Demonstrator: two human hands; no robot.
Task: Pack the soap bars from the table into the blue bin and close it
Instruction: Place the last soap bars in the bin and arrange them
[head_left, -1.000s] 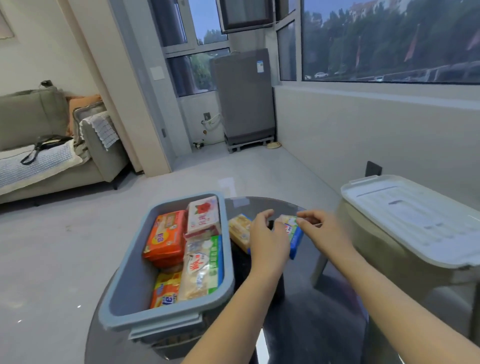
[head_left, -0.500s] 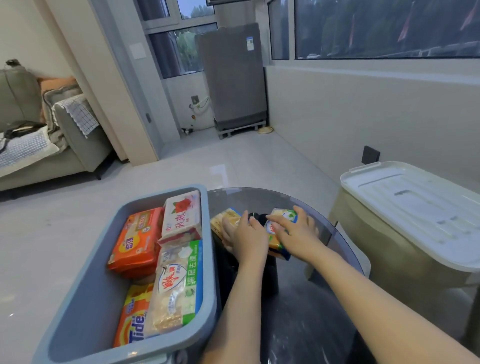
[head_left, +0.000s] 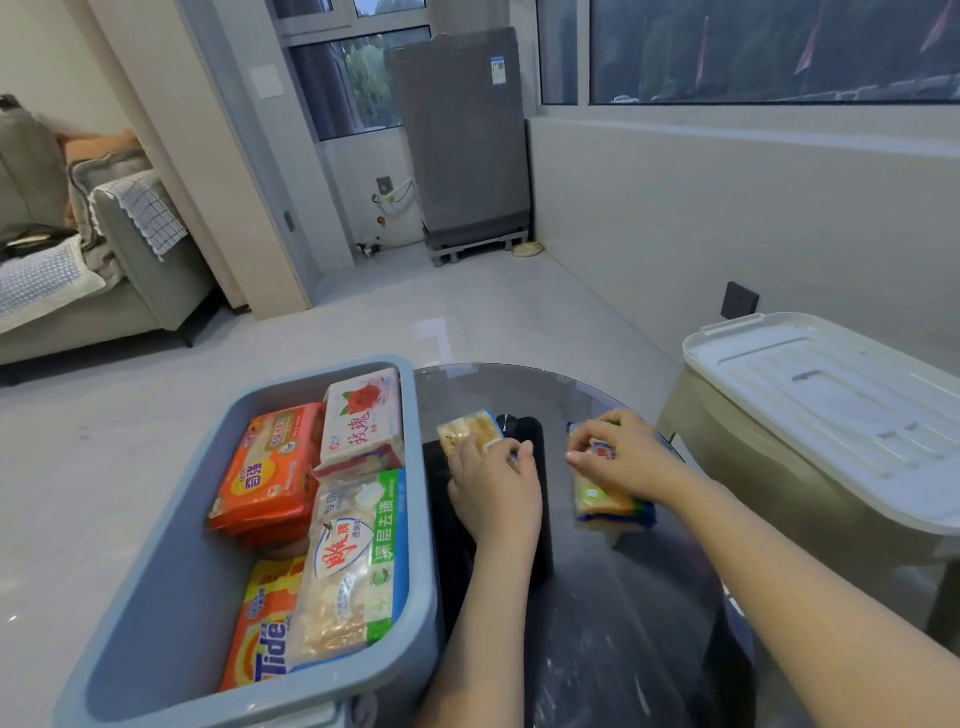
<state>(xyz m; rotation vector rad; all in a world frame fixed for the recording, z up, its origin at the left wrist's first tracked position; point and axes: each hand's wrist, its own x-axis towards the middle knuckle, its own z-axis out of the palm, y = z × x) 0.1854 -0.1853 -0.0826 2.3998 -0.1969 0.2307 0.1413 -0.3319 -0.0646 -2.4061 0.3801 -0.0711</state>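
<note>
The person is wearing nothing on either forearm: both are showing bare, with no sleeve, watch or ring, left hand (head_left: 496, 486) and right hand (head_left: 626, 457) ungloved.

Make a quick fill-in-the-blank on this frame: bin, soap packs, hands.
1. The blue bin has no ____ on it.
2. The left hand grips a yellow soap pack lying on the ____.
3. The right hand holds the ____ soap pack left outside the bin.
4. The Tide pack lies ____ the bin.

Missing: lid; table; other; inside
</note>
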